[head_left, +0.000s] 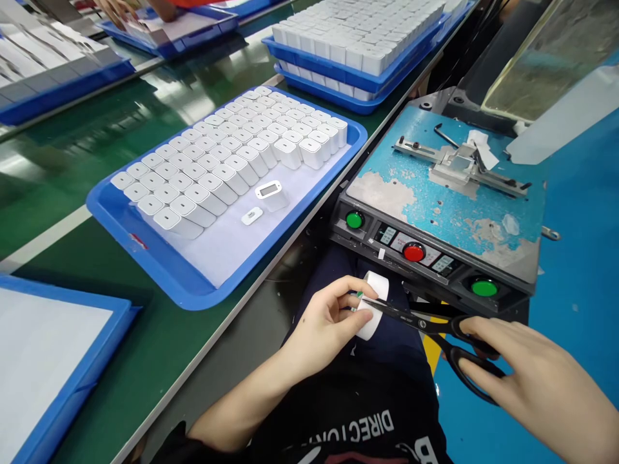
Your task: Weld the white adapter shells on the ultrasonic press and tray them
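Observation:
Above my lap, my left hand (333, 316) grips a roll of white tape (378, 283), fingers curled around its edge. My right hand (522, 367) has its fingers through the handles of black scissors (411, 317). The scissor blades are slightly parted and their tips reach the tape beside my left fingertips. To the left, a blue tray (203, 298) holds rows of white casings (222, 153). One casing with an open end (269, 189) stands apart from the rows, and a small white end piece (252, 216) lies beside it.
A machine bed (387, 154) with a metal fixture (457, 164), green buttons and a red button stands at the right. Stacked blue trays (377, 80) of casings sit farther back. A paper-lined blue tray (120, 309) is at lower left. Another person's hands (116, 9) show at top left.

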The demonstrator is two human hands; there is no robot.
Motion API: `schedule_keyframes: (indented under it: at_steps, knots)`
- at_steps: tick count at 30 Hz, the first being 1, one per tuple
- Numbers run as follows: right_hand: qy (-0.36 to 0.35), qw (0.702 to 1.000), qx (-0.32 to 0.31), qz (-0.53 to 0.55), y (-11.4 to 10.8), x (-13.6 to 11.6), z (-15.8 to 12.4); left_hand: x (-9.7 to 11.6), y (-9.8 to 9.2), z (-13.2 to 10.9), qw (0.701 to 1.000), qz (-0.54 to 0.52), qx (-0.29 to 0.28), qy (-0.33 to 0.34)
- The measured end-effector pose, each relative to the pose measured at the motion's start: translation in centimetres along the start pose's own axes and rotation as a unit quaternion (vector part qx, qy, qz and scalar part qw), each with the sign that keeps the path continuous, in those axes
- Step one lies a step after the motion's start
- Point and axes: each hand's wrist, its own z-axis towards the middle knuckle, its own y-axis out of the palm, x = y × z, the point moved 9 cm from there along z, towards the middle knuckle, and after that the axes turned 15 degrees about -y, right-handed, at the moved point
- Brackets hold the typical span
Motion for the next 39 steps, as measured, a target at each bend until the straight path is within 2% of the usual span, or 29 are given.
schedule_keyframes:
  at_steps: [6,16,23,30,39]
  knots:
    - [0.008,0.999,-0.007,0.039,-0.3,-0.6,0.8,0.3,-0.2,-0.1,1.0,0.013,0.023,0.014]
    - [0.007,0.999,-0.025,0.035,0.7,0.1,0.2,-0.6,-0.2,0.2,1.0,-0.001,0.006,-0.013]
    - [0.018,0.998,-0.039,0.045,0.3,-0.7,1.2,0.0,-0.3,0.1,1.0,0.025,0.015,0.005]
    - [0.022,0.998,-0.018,0.058,0.0,-0.6,1.3,0.2,-0.4,0.0,0.998,0.06,0.025,0.009]
    - [0.034,0.997,-0.032,0.057,0.2,-0.4,1.0,-0.4,-0.4,0.0,1.0,0.029,0.007,-0.01]
